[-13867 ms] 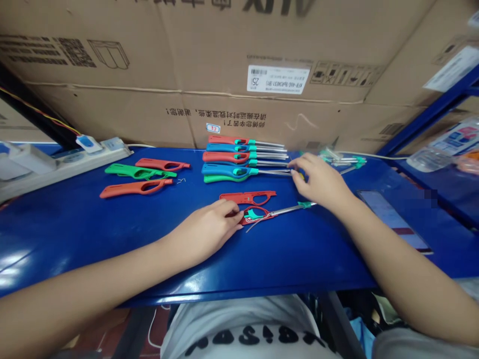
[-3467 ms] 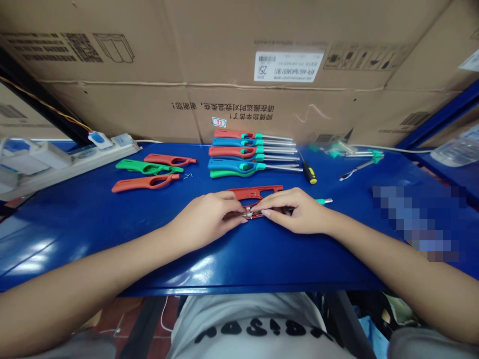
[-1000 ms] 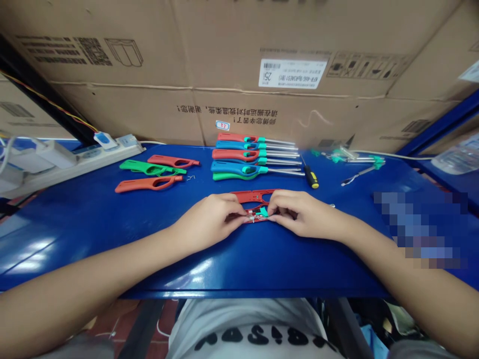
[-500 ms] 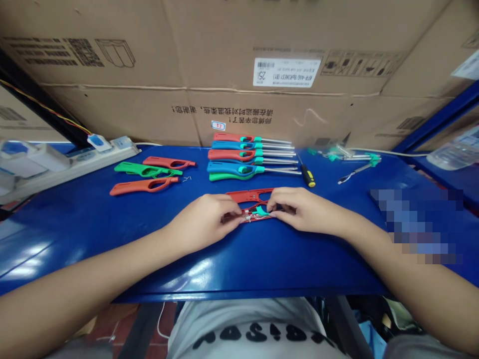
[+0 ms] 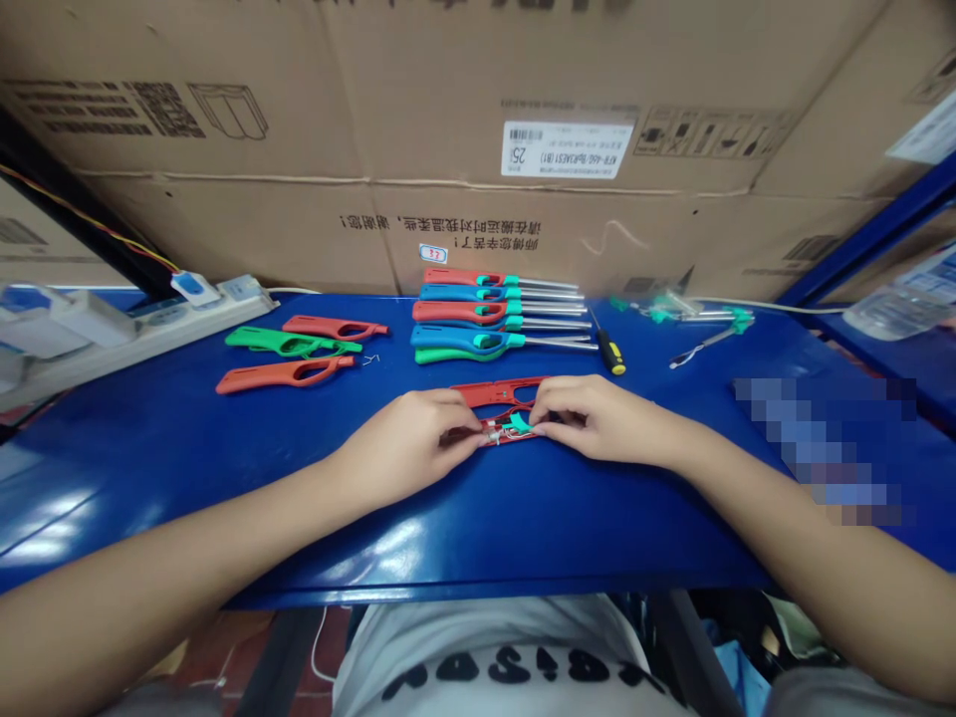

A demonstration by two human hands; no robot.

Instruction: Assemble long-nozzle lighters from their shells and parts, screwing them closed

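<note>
My left hand is closed in a pinch at the left end of a red lighter shell half lying on the blue table. Inside that half sit a teal trigger, thin white wires and a small clear part. My right hand pinches the same half at its right end, beside the trigger; its fingertips hide that end. Just behind lies the other red shell half, hollow side up, its right part touching or close to my right fingers.
Behind my hands lies a row of assembled lighters, with a black-and-yellow screwdriver to their right. Several empty-looking shells are at left, near a power strip. Metal-tubed parts lie back right; cardboard boxes stand behind.
The view shifts slightly. Both hands keep their pinch on the shell half, with only slight finger movement; nothing is let go.
</note>
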